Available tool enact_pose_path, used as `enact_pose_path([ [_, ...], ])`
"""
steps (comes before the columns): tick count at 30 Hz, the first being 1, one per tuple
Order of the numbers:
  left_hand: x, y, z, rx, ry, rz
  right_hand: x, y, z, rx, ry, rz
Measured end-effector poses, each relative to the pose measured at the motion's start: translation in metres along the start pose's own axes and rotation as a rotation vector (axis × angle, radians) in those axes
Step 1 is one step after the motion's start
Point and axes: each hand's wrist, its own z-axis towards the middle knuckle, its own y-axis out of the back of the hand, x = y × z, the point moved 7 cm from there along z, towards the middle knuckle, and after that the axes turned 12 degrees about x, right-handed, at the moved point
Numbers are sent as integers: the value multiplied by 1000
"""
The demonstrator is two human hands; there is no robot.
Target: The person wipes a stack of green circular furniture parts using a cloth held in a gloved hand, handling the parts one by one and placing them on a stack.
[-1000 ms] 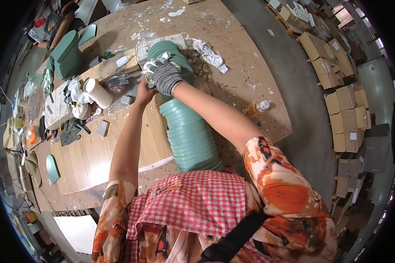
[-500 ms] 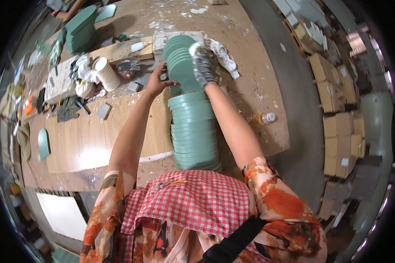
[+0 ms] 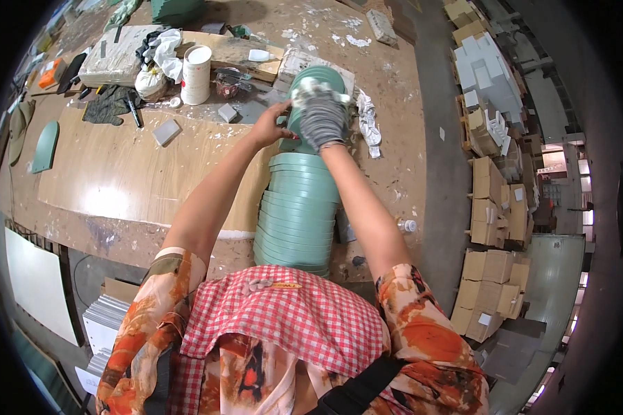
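Note:
My right hand [image 3: 322,119], in a grey striped knit glove, presses a crumpled white rag [image 3: 310,90] onto the top of a green round-ended panel [image 3: 322,72]. The glove hides much of that panel. My left hand [image 3: 268,127] is bare, its thumb and fingers spread against the panel's left edge. Directly nearer to me, a long leaning row of similar green panels [image 3: 296,211] shows its curved edges and reaches my checked apron. Another white rag [image 3: 369,124] lies crumpled just right of the gloved hand.
A white cup-like container [image 3: 196,75], a dark glove [image 3: 112,105] and a small grey block [image 3: 166,132] lie left on the workbench [image 3: 387,200]. One green panel [image 3: 46,146] is at far left. A bottle [image 3: 407,225] lies by my right forearm. Cardboard boxes [image 3: 488,283] stand across the aisle.
My gloved right hand has moved from the panels' right edge to the middle of the top face. My left hand stays at the left edge. The whole view has shifted.

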Motion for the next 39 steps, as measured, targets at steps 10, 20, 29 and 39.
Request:
enact_pose_path([
  [10,-22,-4,-5,-14,-18,-75,-20,9,-11,24,-96,220],
  [20,-31,1,-19,288,70,-168,-111,-127,-56,269,-285,1701],
  [29,-48,40,-2,386,127,-169,-80,-95,-89,51,-572,1890],
  [39,-85,-10,20,400,173,-234,-150,83,-280,-549,-515,375],
])
